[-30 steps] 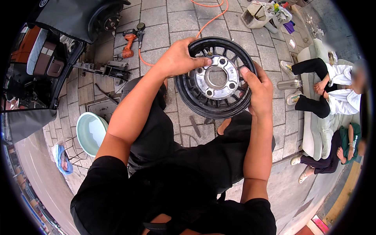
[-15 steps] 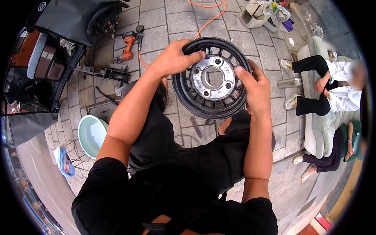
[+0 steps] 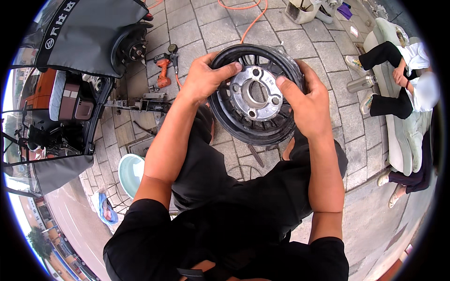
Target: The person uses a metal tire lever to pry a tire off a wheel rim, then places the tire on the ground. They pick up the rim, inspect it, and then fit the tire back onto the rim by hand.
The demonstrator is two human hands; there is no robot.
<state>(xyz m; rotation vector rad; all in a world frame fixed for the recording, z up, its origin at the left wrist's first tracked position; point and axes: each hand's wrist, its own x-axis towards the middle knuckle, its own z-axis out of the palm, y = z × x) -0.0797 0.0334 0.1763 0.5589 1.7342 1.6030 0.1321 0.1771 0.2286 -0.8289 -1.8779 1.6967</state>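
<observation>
Between my two hands I hold a black spoked wheel rim (image 3: pixel 244 102) with a silver hub plate, raised over the paving in front of my knees. The plate has a large centre hole and several bolt holes around it. My left hand (image 3: pixel 204 78) grips the upper left edge, its thumb laid over the face toward the plate. On the right edge, my right hand (image 3: pixel 310 104) has its thumb pointing in at the plate and its fingers wrapped round the outside. Parts of the fingers behind the rim are hidden.
At left stands a small vehicle (image 3: pixel 86 42) with a bare wheel hub (image 3: pixel 135 50). An orange power tool (image 3: pixel 162 70), a jack (image 3: pixel 145 104), a pale green basin (image 3: pixel 131 174) and an orange hose (image 3: pixel 255 25) lie around. Two people sit on a sofa (image 3: pixel 398 145) at right, beside a flask (image 3: pixel 362 84).
The wheel rim has tilted slightly in my hands, both of which still hold it. My view has shifted, so the vehicle and ground items appear farther right.
</observation>
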